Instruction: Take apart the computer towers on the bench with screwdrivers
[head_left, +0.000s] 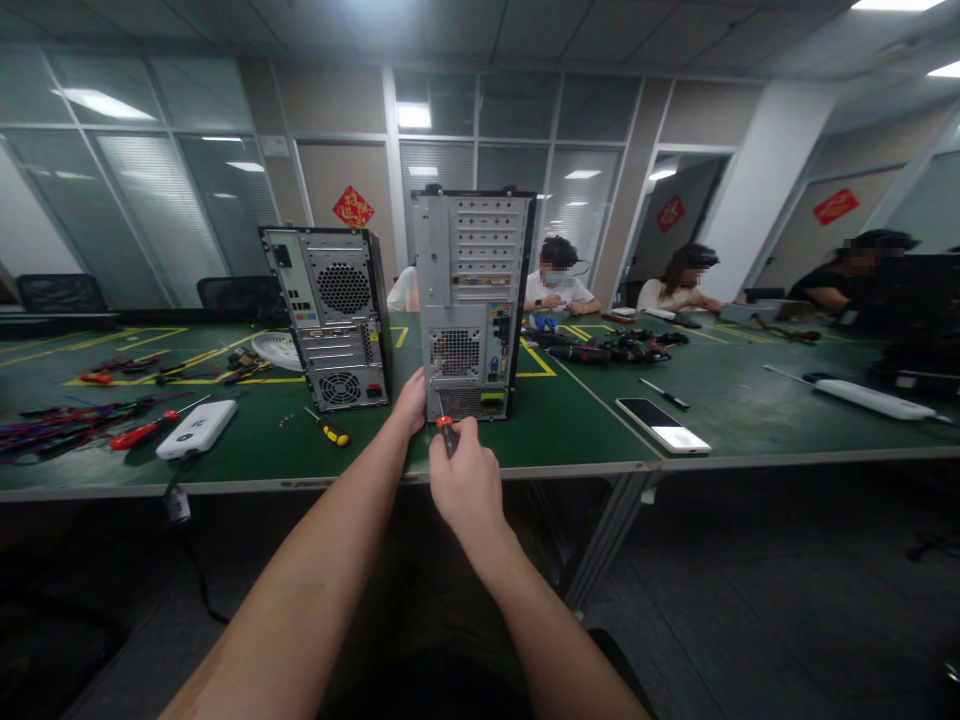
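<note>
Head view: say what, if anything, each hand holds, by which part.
The right hand grips a red-and-black screwdriver by its handle. The left hand is at the lower left of the tall grey metal computer case, its grip unclear.

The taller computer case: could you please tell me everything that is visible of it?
The taller computer case stands upright on the green table, its grey, metal-looking back toward the camera. It has pierced strips above, a square grille lower left and coloured ports at the right. The left hand appears to touch its lower left side; the screwdriver in the right hand points near its bottom, tip contact unclear.
</note>
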